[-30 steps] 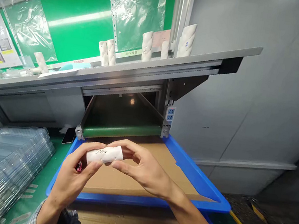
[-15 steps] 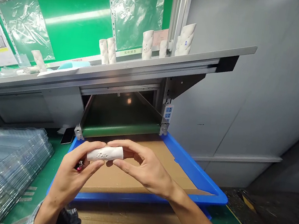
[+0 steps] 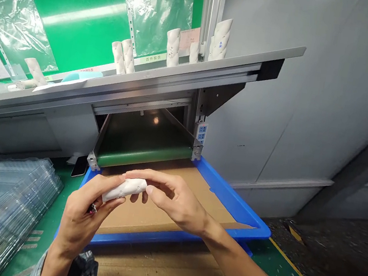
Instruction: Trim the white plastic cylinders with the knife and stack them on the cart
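A small white dimpled tube (image 3: 125, 188) is held nearly level between my two hands, above the cardboard-lined blue tray. My left hand (image 3: 86, 204) pinches its left part, thumb below and fingers above. Tucked in the same palm is a small dark and pink thing (image 3: 92, 208), too covered to name. My right hand (image 3: 176, 201) is closed about the tube's right end, its index finger along the top and its thumb at the end. The side of the tube facing me shows small dimples and no lettering.
A blue tray (image 3: 242, 233) lined with cardboard (image 3: 176, 187) lies under a green conveyor belt's end (image 3: 147, 154). Stacked clear plastic trays (image 3: 4, 208) stand on the left, near a phone (image 3: 79, 166). Several white tubes (image 3: 173, 48) stand on the metal shelf (image 3: 143, 85) above.
The tube has been turned about its length: the dark script that faced me is out of sight and dimples show instead. The right thumb has shifted to the tube's end.
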Demonstrator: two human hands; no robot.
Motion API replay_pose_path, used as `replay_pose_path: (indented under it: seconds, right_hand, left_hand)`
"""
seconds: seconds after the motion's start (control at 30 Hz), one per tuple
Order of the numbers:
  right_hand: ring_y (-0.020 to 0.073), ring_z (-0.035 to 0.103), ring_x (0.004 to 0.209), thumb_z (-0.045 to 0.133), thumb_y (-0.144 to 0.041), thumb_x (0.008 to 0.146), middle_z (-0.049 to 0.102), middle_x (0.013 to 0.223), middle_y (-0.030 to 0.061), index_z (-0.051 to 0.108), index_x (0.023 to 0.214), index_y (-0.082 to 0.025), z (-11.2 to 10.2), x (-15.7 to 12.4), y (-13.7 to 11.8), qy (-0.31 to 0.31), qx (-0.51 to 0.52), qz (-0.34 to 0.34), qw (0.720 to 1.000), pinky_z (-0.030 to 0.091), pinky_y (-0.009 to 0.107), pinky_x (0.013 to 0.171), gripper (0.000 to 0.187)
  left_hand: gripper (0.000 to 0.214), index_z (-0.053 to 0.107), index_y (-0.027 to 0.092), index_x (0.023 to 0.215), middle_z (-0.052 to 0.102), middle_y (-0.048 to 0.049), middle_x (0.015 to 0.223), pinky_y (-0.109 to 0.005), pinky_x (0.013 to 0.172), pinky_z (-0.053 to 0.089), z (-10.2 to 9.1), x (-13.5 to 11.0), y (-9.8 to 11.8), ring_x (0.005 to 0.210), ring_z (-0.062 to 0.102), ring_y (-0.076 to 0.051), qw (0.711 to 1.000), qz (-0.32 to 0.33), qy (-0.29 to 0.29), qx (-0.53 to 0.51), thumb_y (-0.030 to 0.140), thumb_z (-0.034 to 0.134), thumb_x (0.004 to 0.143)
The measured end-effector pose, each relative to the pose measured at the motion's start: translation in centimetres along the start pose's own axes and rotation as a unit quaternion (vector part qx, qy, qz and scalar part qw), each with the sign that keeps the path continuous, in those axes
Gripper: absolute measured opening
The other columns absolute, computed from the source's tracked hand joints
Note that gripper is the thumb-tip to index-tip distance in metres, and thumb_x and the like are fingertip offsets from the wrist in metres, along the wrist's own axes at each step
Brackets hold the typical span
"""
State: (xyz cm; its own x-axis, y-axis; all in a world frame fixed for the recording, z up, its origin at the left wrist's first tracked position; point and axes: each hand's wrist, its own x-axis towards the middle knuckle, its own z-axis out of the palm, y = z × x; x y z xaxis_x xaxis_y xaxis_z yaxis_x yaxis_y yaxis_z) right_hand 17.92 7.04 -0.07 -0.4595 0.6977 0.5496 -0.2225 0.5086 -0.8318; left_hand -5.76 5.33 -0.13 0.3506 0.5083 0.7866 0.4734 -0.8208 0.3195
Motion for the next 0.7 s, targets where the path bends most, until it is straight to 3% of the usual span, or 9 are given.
replay_pose_path:
  seconds: [0.17, 0.37, 0.7]
  right_hand:
    - [0.0182, 0.07, 0.093, 0.056, -0.023, 0.098, 0.078, 0.112, 0.0113, 0.075, 0.13, -0.013, 0.01, 0.07, -0.16, -0.001, 0.018, 0.002, 1.0, 0.054, 0.031, 0.08, 0.039]
    - [0.0152, 0.068, 0.088, 0.058, -0.02, 0.095, 0.078, 0.116, 0.0095, 0.076, 0.129, -0.014, -0.21, 0.13, -0.29, -0.007, 0.042, -0.019, 0.999, 0.054, 0.028, 0.078, 0.04]
    - [0.015, 0.069, 0.088, 0.059, -0.021, 0.096, 0.078, 0.116, 0.0084, 0.078, 0.125, -0.015, 0.13, 0.08, -0.22, 0.006, 0.039, -0.021, 0.999, 0.053, 0.028, 0.078, 0.036]
  left_hand:
    - [0.037, 0.069, 0.025, 0.134, 0.077, -0.0025, 0.111, -0.017, 0.072, 0.054, -0.07, 0.18, 0.15, 0.092, 0.069, -0.012, 0.999, 0.032, -0.003, -0.01, 0.015, 0.074, 0.099]
    - [0.041, 0.069, 0.023, 0.136, 0.077, -0.0034, 0.112, -0.018, 0.082, 0.055, -0.04, 0.43, 0.48, 0.096, 0.071, -0.012, 0.998, 0.057, -0.004, -0.023, 0.009, 0.073, 0.098]
    - [0.042, 0.069, 0.024, 0.137, 0.077, -0.0043, 0.109, -0.019, 0.073, 0.054, -0.14, 0.29, 0.53, 0.091, 0.071, -0.012, 0.999, 0.05, -0.008, -0.015, 0.008, 0.073, 0.098]
